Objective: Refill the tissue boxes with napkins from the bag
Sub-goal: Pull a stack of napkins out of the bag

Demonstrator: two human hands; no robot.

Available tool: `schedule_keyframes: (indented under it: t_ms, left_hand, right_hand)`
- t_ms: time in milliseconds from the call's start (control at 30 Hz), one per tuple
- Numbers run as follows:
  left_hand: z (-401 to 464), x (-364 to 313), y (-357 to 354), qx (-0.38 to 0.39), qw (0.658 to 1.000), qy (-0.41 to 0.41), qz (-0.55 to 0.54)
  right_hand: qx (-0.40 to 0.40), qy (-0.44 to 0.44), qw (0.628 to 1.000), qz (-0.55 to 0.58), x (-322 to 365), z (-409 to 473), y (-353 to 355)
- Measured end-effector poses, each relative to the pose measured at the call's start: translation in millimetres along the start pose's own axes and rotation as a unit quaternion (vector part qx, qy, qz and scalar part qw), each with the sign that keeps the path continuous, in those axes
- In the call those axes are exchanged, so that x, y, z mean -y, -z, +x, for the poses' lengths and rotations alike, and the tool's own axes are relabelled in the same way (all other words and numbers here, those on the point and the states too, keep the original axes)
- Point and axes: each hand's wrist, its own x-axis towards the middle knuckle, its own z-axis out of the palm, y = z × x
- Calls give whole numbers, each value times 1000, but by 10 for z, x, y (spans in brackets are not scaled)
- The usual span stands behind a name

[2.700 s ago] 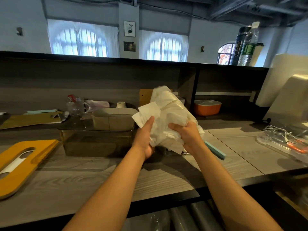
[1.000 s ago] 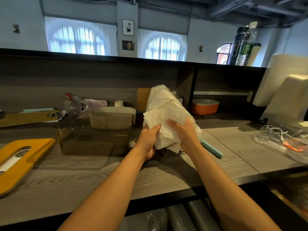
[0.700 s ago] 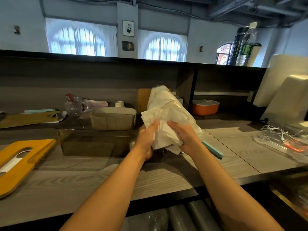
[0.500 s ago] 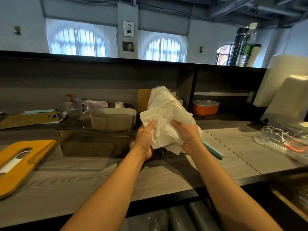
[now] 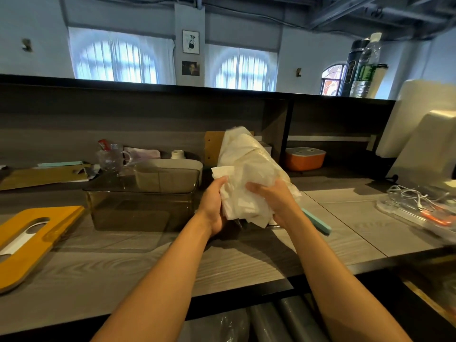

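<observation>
- The grey wood-grain bench runs the full width below a dark back panel.
- An orange flat board with an oval cut-out lies at its left edge.
- A smoky transparent plastic box sits near the middle, a beige plastic container right behind it.
- A clear glass mug stands further back left.
- A pale teal flat bar lies right of centre.
- An orange tub with a white lid sits in the rear recess.
- A tangle of white cables rests at right.

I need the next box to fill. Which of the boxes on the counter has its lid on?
The orange box in the shelf recess at the right: a pale lid covers it. The smoky clear box and the beige one behind it are open-topped.
</observation>
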Motion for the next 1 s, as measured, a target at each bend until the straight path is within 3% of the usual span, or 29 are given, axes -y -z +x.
schedule_keyframes:
  t_ms: [267, 500, 667, 767, 900, 1000]
  left_hand:
    - [2, 11, -37, -37, 992, -93, 78]
    - [25, 11, -6, -40, 997, -66, 23]
    - [89, 30, -26, -85, 993, -66, 52]
    - [67, 48, -20, -78, 994, -62, 44]
    - [12, 19, -11, -3, 999, -33, -28]
    - [-2, 26, -26, 1, 999, -39, -36]
  right_hand:
    - [62, -42, 997, 30, -50, 0, 0]
    - [-54, -30, 998, 30, 32, 31, 19]
    - [-37, 33, 995, 91, 61, -37, -34]
    - [-21, -20, 999, -30, 43, -10, -134]
    - [-19, 21, 997, -70, -1, -54, -156]
    - [-11, 33, 994, -108, -17, -67, -152]
